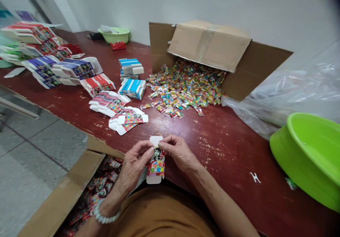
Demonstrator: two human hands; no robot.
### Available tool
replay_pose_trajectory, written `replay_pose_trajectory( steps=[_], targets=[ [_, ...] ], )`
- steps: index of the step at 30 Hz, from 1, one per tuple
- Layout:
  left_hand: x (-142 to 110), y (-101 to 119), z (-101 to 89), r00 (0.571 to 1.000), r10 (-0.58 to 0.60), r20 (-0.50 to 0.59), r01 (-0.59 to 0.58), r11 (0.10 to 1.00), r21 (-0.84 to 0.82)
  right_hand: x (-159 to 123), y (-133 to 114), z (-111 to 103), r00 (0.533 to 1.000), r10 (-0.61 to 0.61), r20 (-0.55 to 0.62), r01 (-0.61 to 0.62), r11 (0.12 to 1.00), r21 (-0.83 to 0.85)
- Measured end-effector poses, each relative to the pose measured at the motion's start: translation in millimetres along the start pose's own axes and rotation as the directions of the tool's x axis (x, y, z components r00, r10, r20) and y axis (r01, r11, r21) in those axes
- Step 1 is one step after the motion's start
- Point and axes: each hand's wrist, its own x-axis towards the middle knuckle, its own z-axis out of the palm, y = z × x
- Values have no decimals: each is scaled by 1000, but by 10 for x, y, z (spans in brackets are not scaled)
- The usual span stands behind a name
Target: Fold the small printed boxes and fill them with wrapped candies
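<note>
Between both hands, at the front edge of the table, is a small printed candy box (pixel 156 162) with white flaps at its top and bottom. My left hand (pixel 136 162) pinches its upper left edge between thumb and fingers. At the upper right corner, near the top flap, my right hand (pixel 179 152) pinches the carton too. Beyond the hands lies a fanned stack of flattened red-and-white cartons (pixel 127 120). Wrapped candies (pixel 186 85) spill from a tipped cardboard box (pixel 212 42) at the back of the table.
Bundled blue cartons (pixel 132 88), red cartons (pixel 98 85) and purple cartons (pixel 74 67) stand to the left on the red table (pixel 217 138). A green basin (pixel 294 152) sits at right. Below left, an open carton (pixel 63 191) holds filled packets. A pale green basin (pixel 115 35) is farther back.
</note>
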Motion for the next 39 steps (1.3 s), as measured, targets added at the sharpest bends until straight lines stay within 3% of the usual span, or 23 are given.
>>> replay_pose_trajectory(
  steps=[4, 8, 10, 13, 15, 18, 20, 26, 28, 32, 35, 39],
  targets=[
    [45, 4, -8, 999, 16, 29, -18, 997, 78, 15, -48, -22, 998, 7, 66, -8, 1000, 18],
    [65, 32, 34, 998, 25, -66, -31, 995, -93, 5, -44, -22, 991, -97, 90, 98, 995, -12],
    [49, 46, 68, 995, -95, 5, 94, 980, -177, -5, -30, -32, 981, -185, 56, 187, 982, -38],
    [20, 51, 103, 941, -273, 197, 306, 939, -159, -29, -35, -70, 942, -321, 94, 334, 897, -288],
    [18, 47, 113, 931, -300, 209, 332, 934, -136, -49, -58, -94, 934, -326, 146, 357, 827, -434],
    [33, 48, 117, 941, -291, 171, 318, 934, -161, -74, -98, -101, 961, -235, 146, 277, 840, -467],
    [36, 59, 109, 933, -303, 195, 344, 910, -231, -87, -113, -90, 954, -254, 160, 301, 826, -477],
    [-45, 27, 29, 876, -385, 289, 477, 779, -407, -131, -25, -73, 802, -455, 387, 596, 575, -561],
    [-80, -12, 10, 870, -391, 300, 489, 760, -428, -144, 24, -73, 770, -503, 393, 629, 494, -600],
    [-122, -64, 4, 852, -384, 356, 498, 807, -319, -148, 40, -70, 827, -505, 248, 522, 526, -671],
    [-124, -75, 21, 832, -400, 384, 504, 834, -224, -144, -15, -68, 852, -452, 264, 503, 568, -652],
    [-99, -115, 49, 878, -376, 297, 444, 872, -208, -136, -89, -64, 927, -275, 256, 374, 733, -568]
  ],
)
